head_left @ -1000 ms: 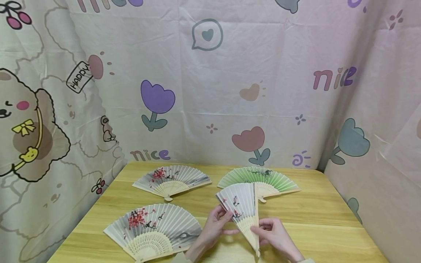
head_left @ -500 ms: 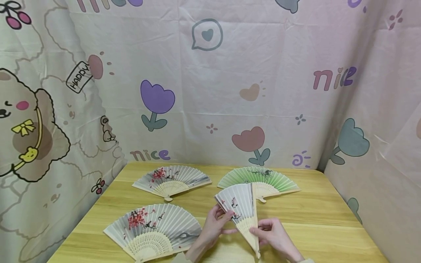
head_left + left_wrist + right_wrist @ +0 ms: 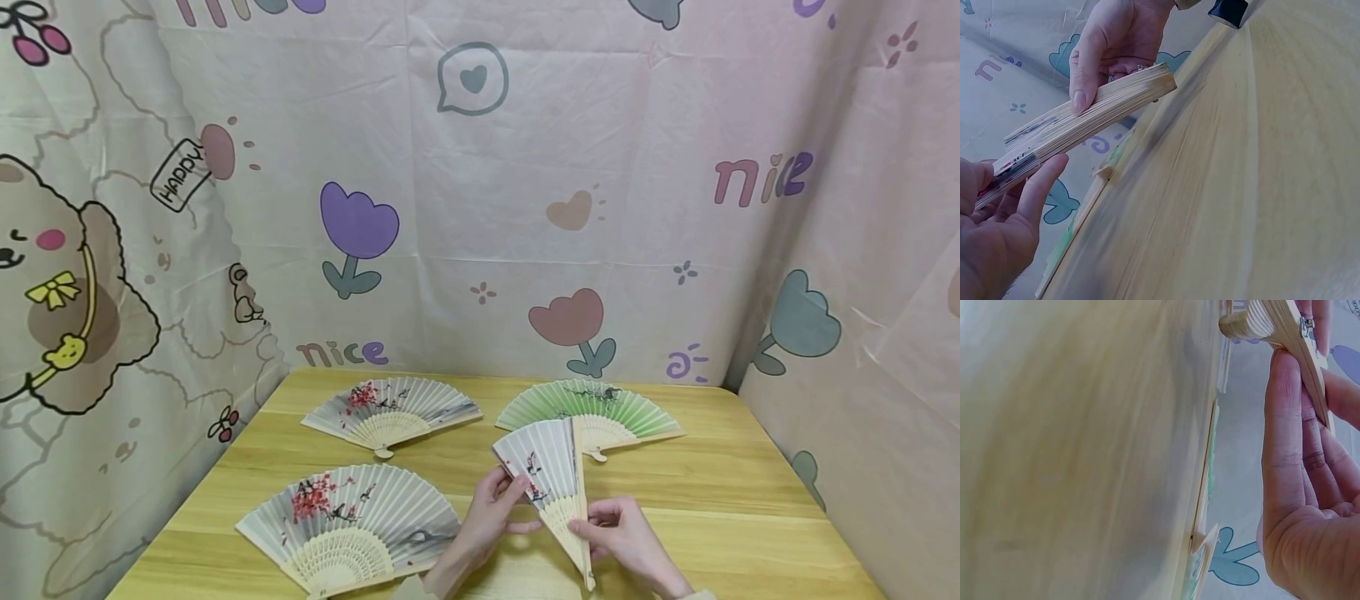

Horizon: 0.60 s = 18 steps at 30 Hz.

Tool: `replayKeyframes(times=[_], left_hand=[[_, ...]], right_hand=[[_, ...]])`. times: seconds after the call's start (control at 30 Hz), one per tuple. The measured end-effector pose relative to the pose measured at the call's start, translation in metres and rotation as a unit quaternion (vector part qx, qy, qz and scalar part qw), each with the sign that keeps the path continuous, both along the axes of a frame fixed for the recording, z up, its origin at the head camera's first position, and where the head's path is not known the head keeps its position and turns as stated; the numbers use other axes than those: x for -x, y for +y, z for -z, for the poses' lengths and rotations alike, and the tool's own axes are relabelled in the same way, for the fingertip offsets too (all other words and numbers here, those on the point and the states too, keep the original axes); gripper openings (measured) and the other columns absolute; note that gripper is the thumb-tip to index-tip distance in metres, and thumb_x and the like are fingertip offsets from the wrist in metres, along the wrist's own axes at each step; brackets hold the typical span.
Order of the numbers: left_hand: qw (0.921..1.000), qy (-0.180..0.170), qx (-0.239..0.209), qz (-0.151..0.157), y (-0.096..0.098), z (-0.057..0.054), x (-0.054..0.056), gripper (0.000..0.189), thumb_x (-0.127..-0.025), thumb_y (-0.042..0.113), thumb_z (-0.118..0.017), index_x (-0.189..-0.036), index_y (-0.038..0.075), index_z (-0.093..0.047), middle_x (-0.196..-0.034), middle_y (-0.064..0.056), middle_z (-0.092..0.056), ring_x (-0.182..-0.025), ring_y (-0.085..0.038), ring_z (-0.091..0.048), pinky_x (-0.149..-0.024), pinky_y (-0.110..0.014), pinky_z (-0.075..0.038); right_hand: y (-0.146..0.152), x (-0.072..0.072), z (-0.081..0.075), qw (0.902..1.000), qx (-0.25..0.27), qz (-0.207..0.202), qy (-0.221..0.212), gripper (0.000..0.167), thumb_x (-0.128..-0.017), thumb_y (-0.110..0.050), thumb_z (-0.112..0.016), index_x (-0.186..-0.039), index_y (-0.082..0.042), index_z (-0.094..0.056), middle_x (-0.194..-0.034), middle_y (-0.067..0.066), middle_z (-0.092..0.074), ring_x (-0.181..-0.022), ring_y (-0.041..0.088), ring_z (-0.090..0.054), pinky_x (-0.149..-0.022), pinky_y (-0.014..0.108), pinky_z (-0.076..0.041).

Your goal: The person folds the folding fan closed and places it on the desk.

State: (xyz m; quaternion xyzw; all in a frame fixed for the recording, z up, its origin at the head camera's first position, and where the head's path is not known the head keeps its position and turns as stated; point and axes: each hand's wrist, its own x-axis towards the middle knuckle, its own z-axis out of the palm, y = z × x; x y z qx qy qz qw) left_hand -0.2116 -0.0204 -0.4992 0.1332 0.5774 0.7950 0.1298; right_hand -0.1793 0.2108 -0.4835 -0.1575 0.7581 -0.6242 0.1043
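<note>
In front of the green fan point(image 3: 633, 414), a partly spread white fan point(image 3: 555, 450) is held above the bench point(image 3: 720, 483), its pleated edge pinched by the left hand point(image 3: 489, 515) and its ribs by the right hand point(image 3: 622, 533), presumably so 2 opposed grips steady the folds.

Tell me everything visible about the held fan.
The held fan is partly spread: pale pleated leaf with red blossoms, above wooden-looking ribs. It is off the table; in the head view its narrow end points down and it overlaps the green fan. The left hand grips its leaf, the right hand its ribs.
</note>
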Motion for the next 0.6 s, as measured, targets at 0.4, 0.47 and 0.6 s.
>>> replayKeyframes(times=[0.4, 0.47, 0.6], left_hand=[[0.9999, 0.005, -0.001, 0.013, -0.0010, 0.0005, -0.0001, 0.049, -0.105, 0.021, -0.052, -0.145, -0.006, -0.041, -0.125, -0.016, -0.062, -0.101, -0.017, -0.065, -0.081, -0.042, -0.068], [0.9998, 0.008, 0.000, 0.015, -0.0012, 0.0007, -0.0003, 0.050, -0.106, 0.022, -0.052, -0.146, -0.005, -0.040, -0.128, -0.018, -0.062, -0.101, -0.017, -0.065, -0.081, -0.042, -0.068], [0.9997, 0.013, -0.002, 0.019, -0.0014, 0.0015, -0.0005, 0.051, -0.106, 0.022, -0.052, -0.147, -0.005, -0.040, -0.131, -0.020, -0.061, -0.102, -0.017, -0.066, -0.080, -0.042, -0.068]], right_hand=[[-0.0008, -0.0008, -0.0005, 0.9994, -0.007, -0.018, 0.029, 0.025, -0.092, -0.007, -0.070, -0.095, 0.018, -0.068, -0.079, 0.014, -0.074, -0.064, 0.002, -0.065, -0.056, 0.033, -0.067], [-0.0009, -0.0010, -0.0010, 0.9991, -0.008, -0.021, 0.036, 0.024, -0.092, -0.006, -0.070, -0.094, 0.018, -0.068, -0.079, 0.014, -0.074, -0.064, 0.002, -0.064, -0.055, 0.033, -0.067], [-0.0009, -0.0014, -0.0019, 0.9988, -0.006, -0.026, 0.042, 0.024, -0.092, -0.006, -0.069, -0.094, 0.018, -0.068, -0.079, 0.018, -0.073, -0.065, 0.001, -0.064, -0.055, 0.034, -0.067]])
